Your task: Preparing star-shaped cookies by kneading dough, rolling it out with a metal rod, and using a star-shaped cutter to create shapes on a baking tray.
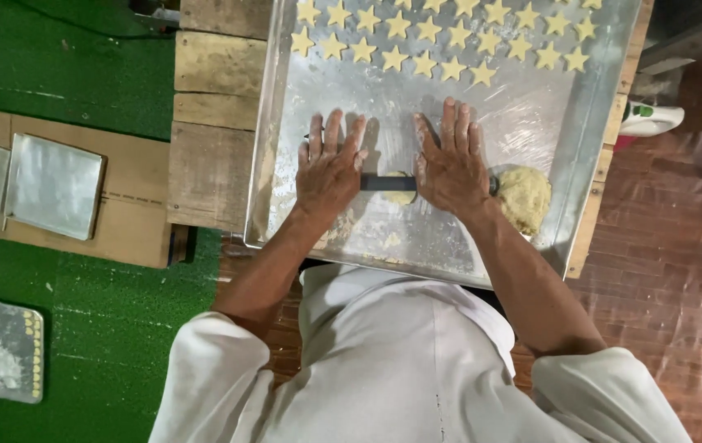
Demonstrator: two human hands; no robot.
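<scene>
Left hand [328, 166] and right hand [449, 161]: both flat, fingers spread, palms pressing a dark rolling pin [387, 182]; neither grips it. Small dough piece [400, 190]: under the pin, between the hands. Dough lump [524, 197]: just right of the right hand. Star-shaped cut-outs [449, 67]: rows at the far end of the floured metal tray [605, 98].
</scene>
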